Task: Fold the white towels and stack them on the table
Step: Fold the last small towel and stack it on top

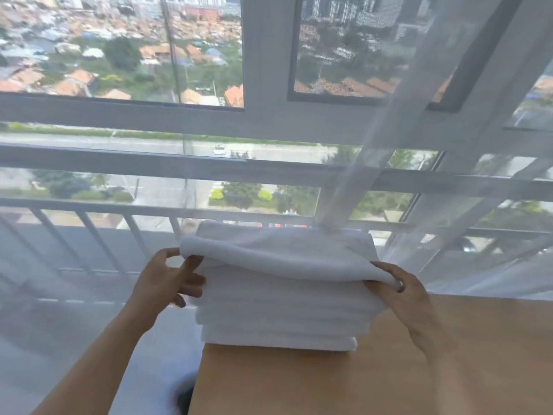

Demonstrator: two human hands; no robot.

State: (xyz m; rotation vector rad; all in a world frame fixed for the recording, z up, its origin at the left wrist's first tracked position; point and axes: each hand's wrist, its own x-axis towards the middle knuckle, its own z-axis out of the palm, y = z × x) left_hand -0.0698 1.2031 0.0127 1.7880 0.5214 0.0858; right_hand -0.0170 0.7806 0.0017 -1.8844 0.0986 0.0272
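Note:
A tall stack of folded white towels (281, 319) stands at the far left corner of the light wooden table (344, 381). On top lies a folded white towel (278, 253), its near edge lifted. My left hand (167, 283) pinches that towel's left end between thumb and fingers. My right hand (404, 292) grips its right near corner, thumb over the cloth. Both hands are at the height of the stack's top.
A sheer white curtain (449, 175) hangs behind and to the right of the stack, in front of a large window (269, 121) with a railing (89, 211). The table's left edge drops off just below the stack. A dark object (182, 396) shows on the floor beside it.

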